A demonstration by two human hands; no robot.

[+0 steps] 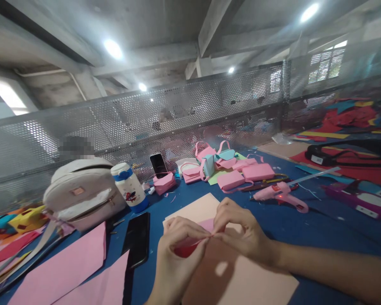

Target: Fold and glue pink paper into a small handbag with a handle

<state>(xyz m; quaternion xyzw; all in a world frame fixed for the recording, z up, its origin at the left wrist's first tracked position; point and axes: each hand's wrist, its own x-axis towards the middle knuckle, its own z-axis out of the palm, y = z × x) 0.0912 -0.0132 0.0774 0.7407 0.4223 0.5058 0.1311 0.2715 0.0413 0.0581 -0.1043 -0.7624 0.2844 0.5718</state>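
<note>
While the left hand (pixel 182 241) and the right hand (pixel 241 228) are coming together tip to tip, their fingers are narrowly pinching a small, thin pink piece of paper-like sheet (pixel 206 224), which is showing just between them. Flat peach rectangular sheets (pixel 247 275) are lying directly beneath the fingers. Left of them, a black rectangular smartphone (pixel 139 237) is resting near large pink flat sheets (pixel 66 258). Right of and beyond the fingers, a pink plastic glue gun (pixel 279 195) is glowing with a red light. Straight beyond, small boxy pink handbags (pixel 230 180) are clustering; beyond to the left, a white-and-blue cylindrical bottle (pixel 130 188) is standing beside a pale rounded backpack (pixel 82 190). Farthest, a grey perforated metal partition (pixel 184 118) is rising.
</note>
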